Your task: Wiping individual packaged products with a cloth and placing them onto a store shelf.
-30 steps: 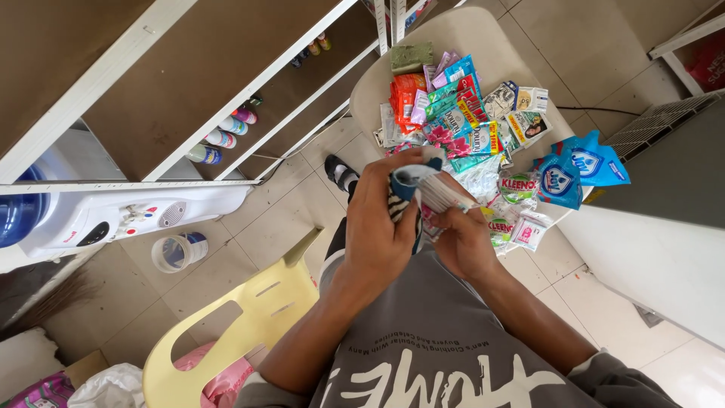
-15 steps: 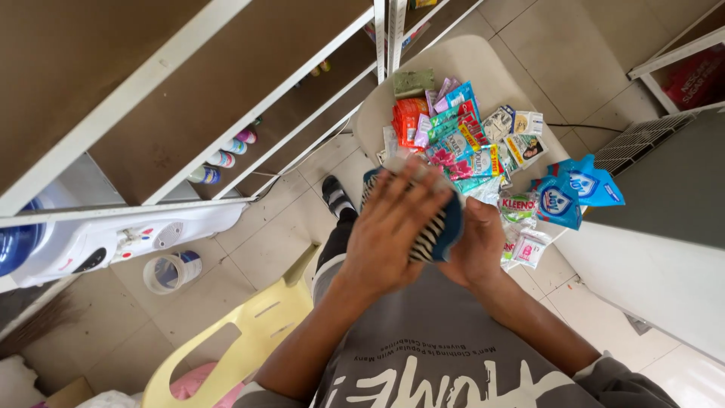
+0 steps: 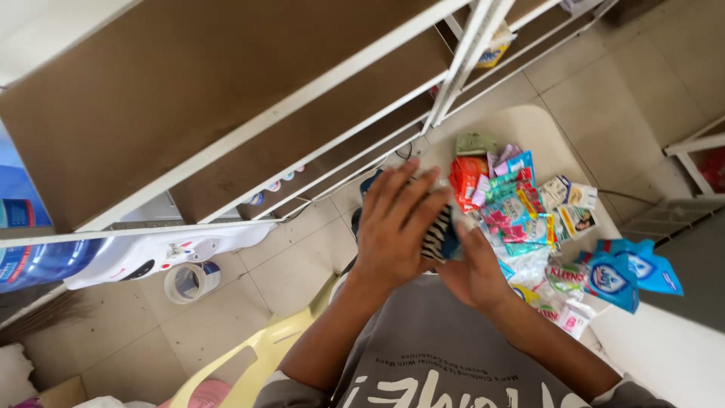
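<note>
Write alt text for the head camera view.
Seen from above, a person's left hand and right hand press a striped blue packet between the palms, beside a beige table heaped with colourful sachets. Brown shelves stand to the left.

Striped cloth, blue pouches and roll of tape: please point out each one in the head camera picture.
Striped cloth (image 3: 436,236), head view, on the striped part showing between the two hands.
Blue pouches (image 3: 613,278), head view, on the front of the nearer pouch.
Roll of tape (image 3: 192,282), head view, on its rim, on the floor.
</note>
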